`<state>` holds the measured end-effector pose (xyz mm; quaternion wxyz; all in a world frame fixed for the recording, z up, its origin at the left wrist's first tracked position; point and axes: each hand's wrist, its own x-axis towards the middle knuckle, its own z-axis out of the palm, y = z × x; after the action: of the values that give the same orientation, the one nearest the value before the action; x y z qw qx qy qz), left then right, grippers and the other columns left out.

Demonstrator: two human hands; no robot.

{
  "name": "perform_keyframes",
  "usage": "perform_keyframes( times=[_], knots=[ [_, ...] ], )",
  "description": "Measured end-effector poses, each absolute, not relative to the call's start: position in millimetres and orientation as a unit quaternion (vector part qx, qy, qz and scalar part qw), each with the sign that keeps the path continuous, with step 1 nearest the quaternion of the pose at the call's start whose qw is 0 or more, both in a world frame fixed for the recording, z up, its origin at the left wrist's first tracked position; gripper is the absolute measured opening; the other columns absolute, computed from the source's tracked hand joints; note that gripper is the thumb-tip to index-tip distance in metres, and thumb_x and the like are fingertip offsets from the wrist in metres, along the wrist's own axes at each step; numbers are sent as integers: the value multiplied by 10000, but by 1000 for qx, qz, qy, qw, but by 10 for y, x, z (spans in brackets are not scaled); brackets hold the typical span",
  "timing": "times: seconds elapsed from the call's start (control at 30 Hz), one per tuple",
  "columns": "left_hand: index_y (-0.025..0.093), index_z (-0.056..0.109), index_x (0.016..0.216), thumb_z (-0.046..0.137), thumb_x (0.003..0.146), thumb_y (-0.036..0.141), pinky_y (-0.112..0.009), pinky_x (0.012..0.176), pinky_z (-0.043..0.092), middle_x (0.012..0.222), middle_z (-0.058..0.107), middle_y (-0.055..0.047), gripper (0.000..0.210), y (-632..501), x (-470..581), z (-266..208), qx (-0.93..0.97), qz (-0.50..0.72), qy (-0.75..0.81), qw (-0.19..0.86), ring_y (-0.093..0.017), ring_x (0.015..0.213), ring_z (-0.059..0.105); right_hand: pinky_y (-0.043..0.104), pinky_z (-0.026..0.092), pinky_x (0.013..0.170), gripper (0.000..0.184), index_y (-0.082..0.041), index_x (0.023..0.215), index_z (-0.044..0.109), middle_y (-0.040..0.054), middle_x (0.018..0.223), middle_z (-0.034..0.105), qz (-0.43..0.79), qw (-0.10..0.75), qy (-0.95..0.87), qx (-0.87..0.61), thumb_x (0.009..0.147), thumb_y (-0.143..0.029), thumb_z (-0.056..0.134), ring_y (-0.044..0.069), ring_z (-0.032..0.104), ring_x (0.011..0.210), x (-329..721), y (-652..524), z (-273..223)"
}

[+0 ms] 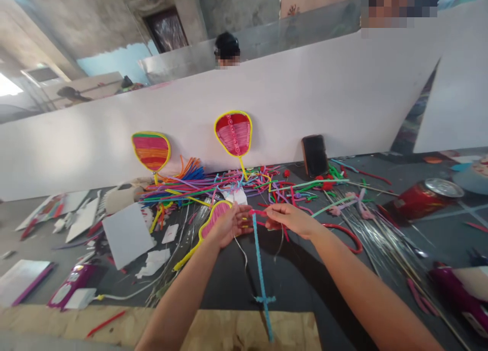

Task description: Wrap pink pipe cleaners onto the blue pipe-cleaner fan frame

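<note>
In the head view, the long blue stick runs from mid-frame down close to the bottom edge, its top end between the two hands and nearer the left hand. That hand is half open — I can't tell if it grips anything — while the right hand pinches the pink strip, which goes sideways at the stick's top.
</note>
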<state>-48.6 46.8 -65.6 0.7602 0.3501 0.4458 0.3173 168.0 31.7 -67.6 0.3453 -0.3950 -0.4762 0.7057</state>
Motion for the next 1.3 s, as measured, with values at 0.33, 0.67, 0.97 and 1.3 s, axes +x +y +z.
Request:
perform_keyframes(
  times=[0.33,0.67,0.97,1.3],
  knots=[
    [156,694,1006,553,820,296,-226,727,440,922,705,-46,273,784,-347,-221,783,124,385,471,-157,831,610,391,484,882,350,-239,1034,680,53,1024,705,573,400,-540,-469,825,-498,571,230,642,981,1918,171,-686],
    [198,684,1006,533,833,212,-216,795,424,983,688,-25,230,651,-282,-220,848,121,299,420,-153,901,614,319,501,745,248,-216,1016,665,45,898,707,492,362,-624,-487,841,-367,576,198,646,819,1811,-14,-611],
    [187,693,861,503,786,146,-192,645,387,800,690,11,208,590,-309,-193,840,122,323,418,-129,734,605,322,476,724,154,-238,885,649,42,830,681,302,357,-692,-551,864,-349,544,206,620,764,1780,-129,-537],
    [172,673,805,506,765,138,-187,643,386,755,649,17,175,542,-277,-206,825,164,305,446,-117,715,572,328,453,794,159,-232,887,616,56,908,664,292,391,-691,-534,887,-338,498,217,608,874,1714,-50,-589]
  ],
)
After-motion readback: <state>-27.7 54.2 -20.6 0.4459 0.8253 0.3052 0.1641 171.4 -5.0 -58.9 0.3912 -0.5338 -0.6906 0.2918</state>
